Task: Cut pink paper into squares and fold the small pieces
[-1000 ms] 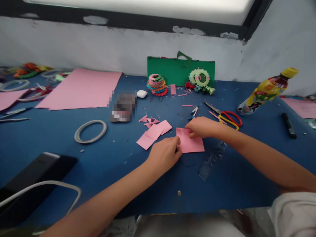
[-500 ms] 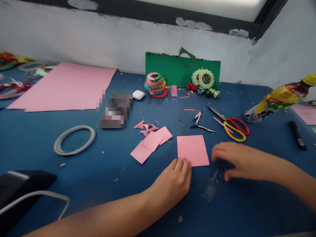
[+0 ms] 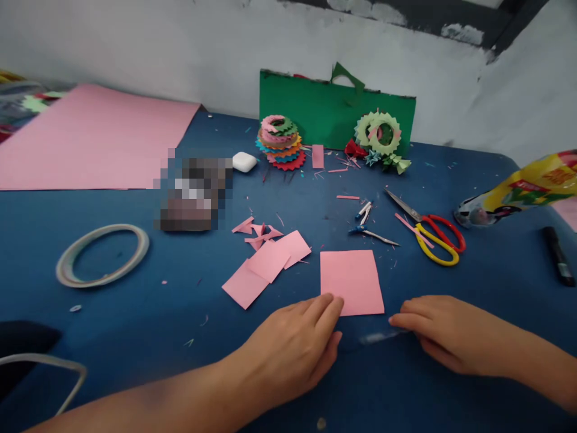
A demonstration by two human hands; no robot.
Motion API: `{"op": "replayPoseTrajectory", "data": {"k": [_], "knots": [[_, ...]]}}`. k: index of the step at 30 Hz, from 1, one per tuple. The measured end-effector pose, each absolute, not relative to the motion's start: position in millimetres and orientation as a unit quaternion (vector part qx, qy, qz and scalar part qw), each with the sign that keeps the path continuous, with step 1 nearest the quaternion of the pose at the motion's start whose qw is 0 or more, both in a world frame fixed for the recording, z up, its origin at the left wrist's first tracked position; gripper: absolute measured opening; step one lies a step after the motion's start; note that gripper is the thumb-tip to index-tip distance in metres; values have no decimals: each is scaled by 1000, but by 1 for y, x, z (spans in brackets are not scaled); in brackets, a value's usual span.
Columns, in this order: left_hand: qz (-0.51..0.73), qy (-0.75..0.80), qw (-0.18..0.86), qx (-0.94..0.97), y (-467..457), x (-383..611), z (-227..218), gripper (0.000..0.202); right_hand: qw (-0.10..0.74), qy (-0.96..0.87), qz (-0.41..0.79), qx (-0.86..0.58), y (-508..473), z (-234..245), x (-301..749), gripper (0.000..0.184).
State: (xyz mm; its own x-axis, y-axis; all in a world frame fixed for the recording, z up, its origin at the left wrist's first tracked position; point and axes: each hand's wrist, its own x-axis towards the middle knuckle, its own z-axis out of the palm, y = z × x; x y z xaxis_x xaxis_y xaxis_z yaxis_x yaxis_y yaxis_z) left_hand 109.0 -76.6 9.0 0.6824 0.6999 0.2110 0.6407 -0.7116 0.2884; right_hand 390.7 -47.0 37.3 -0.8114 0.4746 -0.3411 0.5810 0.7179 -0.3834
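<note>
A pink paper square (image 3: 352, 281) lies flat on the blue table (image 3: 135, 325) in front of me. My left hand (image 3: 293, 349) rests on the table with its fingers stretched out, the fingertips touching the square's near left corner. My right hand (image 3: 433, 334) is just right of the square's near edge, fingers pressed together on a clear plastic ruler (image 3: 376, 337). The ruler shows only as a blurred streak below the square.
Smaller pink squares and scraps (image 3: 268, 261) lie left of the square. Red-and-yellow scissors (image 3: 428, 234), a compass (image 3: 369, 228), a bottle (image 3: 523, 192), a black marker (image 3: 559, 255), a tape ring (image 3: 103, 254), a pink sheet (image 3: 90, 138), and paper rosettes (image 3: 280, 141) by a green card (image 3: 324, 111).
My right hand left the pink square, reached to the clear ruler on the right and drew it left below the square. My left hand opened and slid under the square's corner. The view tilted down.
</note>
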Motion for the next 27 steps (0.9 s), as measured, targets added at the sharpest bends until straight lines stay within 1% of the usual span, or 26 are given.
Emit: {"op": "replayPoseTrajectory", "data": {"k": [1,3,6,8,11,14,21,27], "knots": [[153,374,113,908,-77,108,10,32,95,917,-263,284,-43,38,391,49],[155,374,125,906,-78,107,11,30,47,903,-297,308,-32,39,391,52],[181,347,73,917,-81,109,4,25,-11,885,-307,350,-14,33,384,50],[183,327,28,927,-84,111,-2,24,-17,900,-284,330,-6,24,374,50],[169,321,-30,931,-91,112,-12,31,4,938,-215,271,-5,10,359,55],[171,328,-81,926,-96,112,-15,37,2,950,-162,266,-11,2,351,52],[169,331,-60,927,-93,114,-11,29,-50,964,-94,244,-18,-3,351,46],[153,341,-45,926,-88,113,-14,40,-53,965,-95,238,-20,-4,347,43]]}}
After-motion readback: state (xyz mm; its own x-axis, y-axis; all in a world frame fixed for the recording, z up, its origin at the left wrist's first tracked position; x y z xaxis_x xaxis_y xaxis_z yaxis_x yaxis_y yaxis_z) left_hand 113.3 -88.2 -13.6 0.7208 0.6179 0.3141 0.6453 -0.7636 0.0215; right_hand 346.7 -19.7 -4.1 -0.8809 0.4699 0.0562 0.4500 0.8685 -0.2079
